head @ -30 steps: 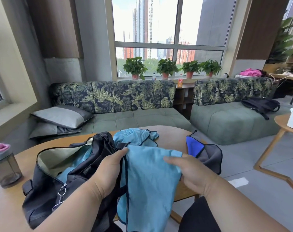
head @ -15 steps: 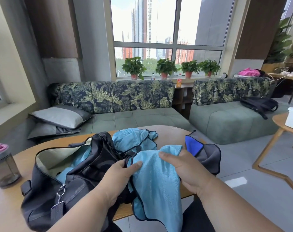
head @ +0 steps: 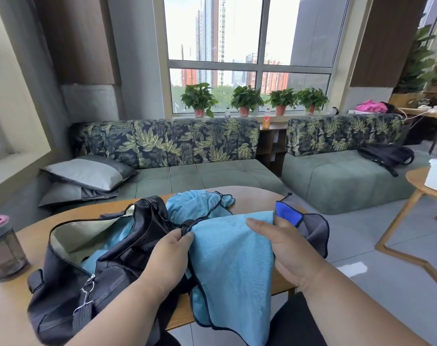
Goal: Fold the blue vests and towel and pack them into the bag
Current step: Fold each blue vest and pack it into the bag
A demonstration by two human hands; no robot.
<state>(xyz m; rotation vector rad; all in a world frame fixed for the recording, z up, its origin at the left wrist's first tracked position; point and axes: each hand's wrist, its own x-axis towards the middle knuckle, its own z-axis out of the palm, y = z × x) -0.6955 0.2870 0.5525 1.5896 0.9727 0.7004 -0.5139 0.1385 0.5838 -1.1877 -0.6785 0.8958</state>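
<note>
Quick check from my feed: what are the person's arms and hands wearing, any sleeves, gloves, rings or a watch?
Both forearms are bare as far as the frame shows: no sleeve reaches into view on either side. The left hand and the right hand wear no gloves, and no ring, watch or wristband shows on the visible sides. Nothing is marked or strapped on the arms. Dark clothing shows at the bottom edge, below the right arm.

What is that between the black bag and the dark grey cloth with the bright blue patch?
In the head view, between the black bag and the grey cloth hangs the light blue cloth held by both hands, left hand and right hand; another blue piece lies behind it.
</note>
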